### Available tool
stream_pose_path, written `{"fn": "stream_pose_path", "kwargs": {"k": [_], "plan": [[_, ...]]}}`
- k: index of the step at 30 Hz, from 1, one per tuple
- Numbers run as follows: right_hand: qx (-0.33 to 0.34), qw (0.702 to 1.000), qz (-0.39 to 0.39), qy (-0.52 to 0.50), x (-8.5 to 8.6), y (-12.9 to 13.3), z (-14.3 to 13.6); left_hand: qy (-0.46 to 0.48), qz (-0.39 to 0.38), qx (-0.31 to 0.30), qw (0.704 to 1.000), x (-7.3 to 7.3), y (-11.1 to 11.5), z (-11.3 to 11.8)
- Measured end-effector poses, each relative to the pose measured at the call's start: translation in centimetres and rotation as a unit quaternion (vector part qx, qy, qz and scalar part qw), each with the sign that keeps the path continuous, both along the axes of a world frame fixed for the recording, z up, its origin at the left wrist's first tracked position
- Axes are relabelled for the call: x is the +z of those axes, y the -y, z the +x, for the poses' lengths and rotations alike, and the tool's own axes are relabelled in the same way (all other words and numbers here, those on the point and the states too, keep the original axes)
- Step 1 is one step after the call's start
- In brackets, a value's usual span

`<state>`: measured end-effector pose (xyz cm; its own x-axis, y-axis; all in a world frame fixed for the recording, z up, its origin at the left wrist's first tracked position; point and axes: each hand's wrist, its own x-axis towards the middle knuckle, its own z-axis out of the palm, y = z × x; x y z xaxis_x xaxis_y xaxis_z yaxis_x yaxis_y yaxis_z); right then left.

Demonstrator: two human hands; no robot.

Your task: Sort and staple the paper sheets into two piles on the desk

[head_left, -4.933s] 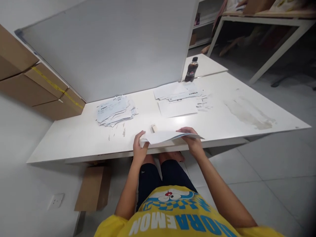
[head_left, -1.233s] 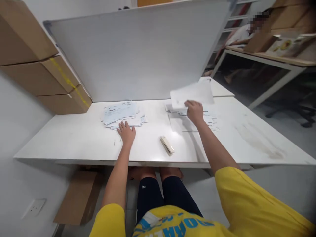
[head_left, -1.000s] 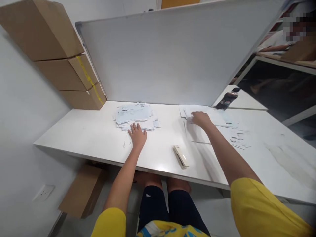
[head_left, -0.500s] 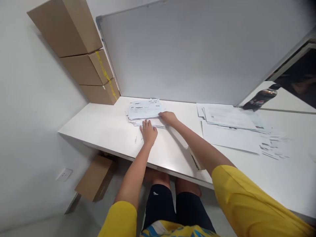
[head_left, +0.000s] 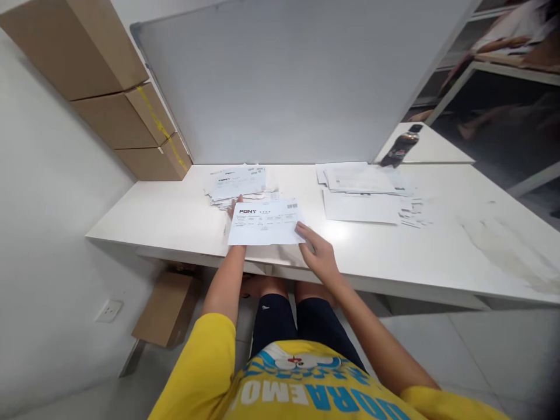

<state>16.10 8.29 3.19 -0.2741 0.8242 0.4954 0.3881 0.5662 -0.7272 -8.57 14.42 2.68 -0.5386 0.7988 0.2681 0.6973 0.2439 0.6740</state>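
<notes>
My right hand (head_left: 318, 252) pinches the lower right corner of a printed slip of paper (head_left: 266, 224) headed PONY, with thumb and fingers closed on it. The slip is held up over the table near its front edge. Behind it, my left hand (head_left: 232, 209) is mostly hidden; the fingertips that show are stretched out at the near edge of a loose pile of similar slips (head_left: 238, 182). More PONY headings show on top of that pile.
Large white sheets (head_left: 363, 205) lie stacked to the right, beside small paper strips (head_left: 413, 213). A cola bottle (head_left: 400, 147) stands behind them. A whiteboard (head_left: 280, 87) backs the table, with cardboard boxes (head_left: 118, 119) at left. Another person (head_left: 511, 35) is at the far right.
My right hand has lifted the slip off the pile and brought it nearer to me, in front of my left hand. The camera view has turned right.
</notes>
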Motion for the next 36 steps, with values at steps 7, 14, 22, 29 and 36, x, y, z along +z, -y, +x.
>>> {"fn": "stream_pose_path", "kwargs": {"k": [7,14,22,29,36], "plan": [[-0.064,0.972,-0.219,-0.064,-2.6,8.7,4.2,-0.096,0.087,-0.184,0.974,0.1,1.8,1.7],[-0.133,0.971,-0.15,-0.133,-2.7,9.7,6.2,-0.044,0.089,-0.254,0.962,-0.4,4.5,3.8],[-0.296,0.934,0.0,-0.2,1.8,6.9,11.0,0.133,0.124,-0.375,0.909,2.5,7.8,9.3],[-0.366,0.894,-0.02,-0.259,1.6,4.6,13.8,0.098,0.408,-0.273,0.866,-0.5,10.7,14.5],[-0.347,0.832,-0.181,-0.394,-3.2,3.3,13.1,0.019,0.361,-0.39,0.847,-2.5,12.5,15.1]]}}
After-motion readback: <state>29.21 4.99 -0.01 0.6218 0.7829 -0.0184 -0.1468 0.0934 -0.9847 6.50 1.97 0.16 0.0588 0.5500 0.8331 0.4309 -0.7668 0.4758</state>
